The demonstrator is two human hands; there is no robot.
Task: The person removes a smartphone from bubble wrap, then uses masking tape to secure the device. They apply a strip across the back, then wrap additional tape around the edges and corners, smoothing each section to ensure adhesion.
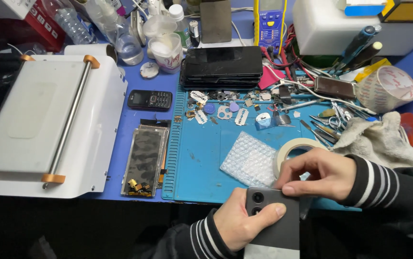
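**Two hands on phone, taping partly done**

Left hand (243,219) gripped a grey phone (272,218), back up, thumb beside the camera lenses. Right hand (317,173) pinched something at the phone's top right corner, probably tape; too small to tell. Masking tape roll (291,148) and bubble wrap (250,159) lay just beyond the hands. Wrapping looked unstarted.

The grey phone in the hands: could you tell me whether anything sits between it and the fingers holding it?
Nothing visible does. The left hand grips the grey phone directly, and the right hand pinches its top edge bare-fingered.
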